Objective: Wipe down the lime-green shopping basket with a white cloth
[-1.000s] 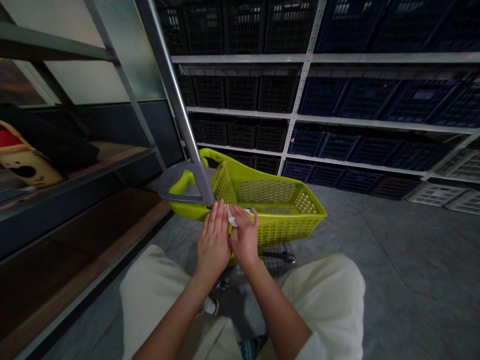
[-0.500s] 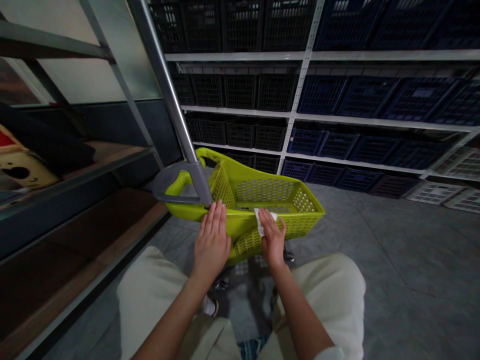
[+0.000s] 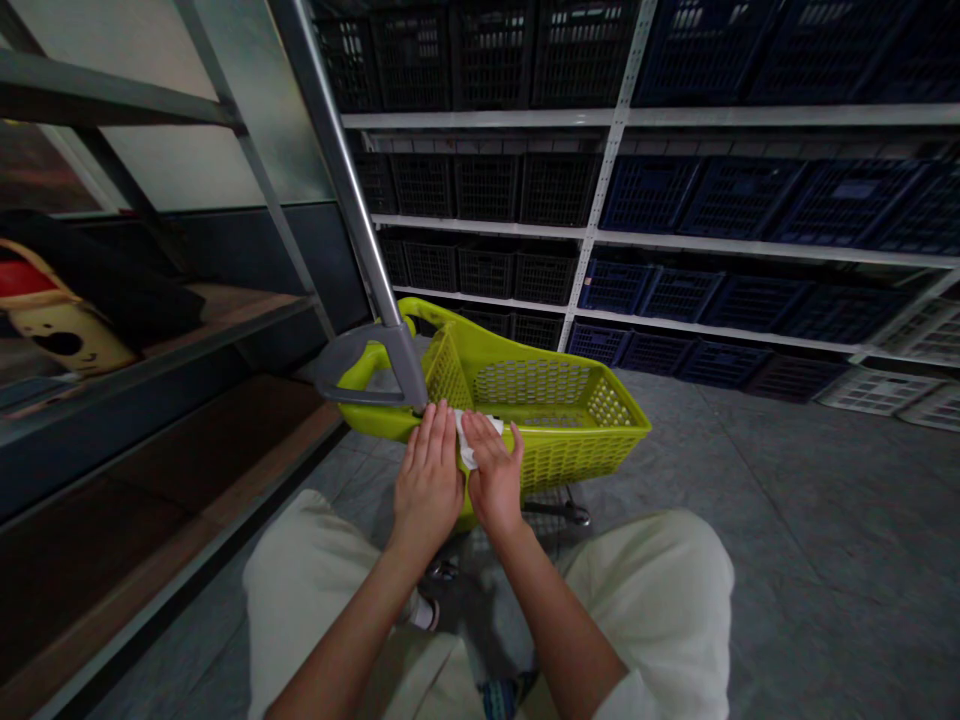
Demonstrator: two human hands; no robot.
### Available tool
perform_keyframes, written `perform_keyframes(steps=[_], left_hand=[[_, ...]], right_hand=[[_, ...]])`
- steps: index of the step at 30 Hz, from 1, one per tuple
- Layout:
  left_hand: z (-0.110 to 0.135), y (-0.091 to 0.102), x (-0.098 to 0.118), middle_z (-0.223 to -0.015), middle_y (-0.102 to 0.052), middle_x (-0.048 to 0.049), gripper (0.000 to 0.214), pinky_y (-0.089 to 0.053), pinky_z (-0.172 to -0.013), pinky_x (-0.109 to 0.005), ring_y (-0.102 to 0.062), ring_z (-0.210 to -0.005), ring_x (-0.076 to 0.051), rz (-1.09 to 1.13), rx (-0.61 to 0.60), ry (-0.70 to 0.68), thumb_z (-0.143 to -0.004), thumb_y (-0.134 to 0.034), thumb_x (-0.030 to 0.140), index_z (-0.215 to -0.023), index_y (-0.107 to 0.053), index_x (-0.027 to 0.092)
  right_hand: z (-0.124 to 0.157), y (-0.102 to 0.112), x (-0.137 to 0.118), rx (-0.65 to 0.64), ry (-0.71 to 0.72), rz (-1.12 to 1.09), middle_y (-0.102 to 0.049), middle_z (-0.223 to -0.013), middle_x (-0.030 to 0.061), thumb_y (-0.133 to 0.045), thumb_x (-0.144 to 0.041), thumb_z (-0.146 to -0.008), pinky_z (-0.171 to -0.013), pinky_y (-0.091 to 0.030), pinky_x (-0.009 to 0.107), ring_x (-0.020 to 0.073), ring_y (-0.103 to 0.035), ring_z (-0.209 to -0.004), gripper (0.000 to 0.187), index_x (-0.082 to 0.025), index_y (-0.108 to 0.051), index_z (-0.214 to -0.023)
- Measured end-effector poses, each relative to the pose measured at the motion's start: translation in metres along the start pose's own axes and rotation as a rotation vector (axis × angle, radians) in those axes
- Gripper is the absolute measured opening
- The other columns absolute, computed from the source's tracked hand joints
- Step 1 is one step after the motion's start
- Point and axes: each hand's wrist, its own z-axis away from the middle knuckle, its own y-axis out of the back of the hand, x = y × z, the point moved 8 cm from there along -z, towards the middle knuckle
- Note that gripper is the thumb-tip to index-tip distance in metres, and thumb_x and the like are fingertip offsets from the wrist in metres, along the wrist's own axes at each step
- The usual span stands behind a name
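A lime-green plastic shopping cart basket (image 3: 577,452) with perforated walls stands between my knees, a grey loop handle (image 3: 405,365) at its left end. My left hand (image 3: 430,478) lies flat on the near rim beside that handle, fingers stretched out and together. Right next to it, my right hand (image 3: 496,478) presses a crumpled white tissue (image 3: 466,456) against the same rim. Part of the tissue is hidden under the fingers. Inside, the basket shows only its green floor and walls.
A metal pole (image 3: 352,190) rises behind the grey handle. On the left stands a shelf rack (image 3: 247,325) with a yellow cartoon-faced bag (image 3: 71,330). White shelving (image 3: 480,228) across the back holds several dark crates (image 3: 660,192). A cart wheel (image 3: 577,514) sits below the basket.
My right hand has slid left along the rim with the tissue, up close to my left hand. The left hand stays in its place on the rim.
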Motion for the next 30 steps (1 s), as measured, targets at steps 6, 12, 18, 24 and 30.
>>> perform_keyframes(steps=[6,12,18,24,30], left_hand=[[-0.001,0.0,-0.001,-0.163,-0.024,-0.0157,0.074,-0.023,-0.122,-0.044,-0.015,-0.153,-0.027,0.024,-0.044,0.02,-0.087,-0.047,0.015,-0.154,-0.02,0.002],[-0.001,0.002,0.0,-0.162,-0.026,-0.0154,0.076,-0.024,-0.122,-0.044,-0.017,-0.152,-0.028,0.043,-0.022,0.024,-0.086,-0.048,0.014,-0.155,-0.018,0.003],[-0.001,-0.002,-0.001,-0.162,-0.027,-0.0161,0.074,-0.025,-0.122,-0.044,-0.016,-0.153,-0.027,0.011,-0.01,0.028,-0.087,-0.046,0.013,-0.155,-0.018,0.002],[-0.001,0.001,-0.001,-0.161,-0.029,-0.0169,0.074,-0.026,-0.121,-0.045,-0.018,-0.152,-0.028,0.01,0.004,0.029,-0.086,-0.045,0.012,-0.155,-0.019,0.003],[-0.001,0.001,-0.001,-0.162,-0.026,-0.0171,0.08,-0.026,-0.121,-0.046,-0.017,-0.152,-0.029,0.04,-0.012,0.035,-0.083,-0.048,0.012,-0.156,-0.015,0.003]], right_hand=[[0.033,0.028,0.081,0.034,-0.05,0.144,-0.055,-0.146,0.003,-0.035,0.004,-0.067,-0.121,-0.009,0.044,0.0141,-0.046,-0.139,0.085,-0.026,-0.043,-0.146],[0.042,0.042,0.112,0.148,-0.199,0.209,-0.061,-0.139,0.0051,-0.035,0.002,-0.073,-0.118,-0.016,0.046,0.0173,-0.051,-0.135,0.074,-0.025,-0.054,-0.138],[0.009,0.005,0.029,0.046,-0.122,0.032,-0.058,-0.142,0.0043,-0.034,0.003,-0.071,-0.119,-0.013,0.042,0.0147,-0.048,-0.137,0.077,-0.023,-0.05,-0.142],[0.004,-0.003,0.012,-0.041,-0.01,0.021,-0.053,-0.147,0.004,-0.036,0.005,-0.068,-0.121,-0.008,0.042,0.0134,-0.042,-0.141,0.086,-0.023,-0.04,-0.149],[0.025,0.019,0.08,-0.013,-0.062,0.151,-0.055,-0.146,0.004,-0.037,0.004,-0.066,-0.12,-0.011,0.044,0.015,-0.045,-0.139,0.087,-0.026,-0.041,-0.147]])
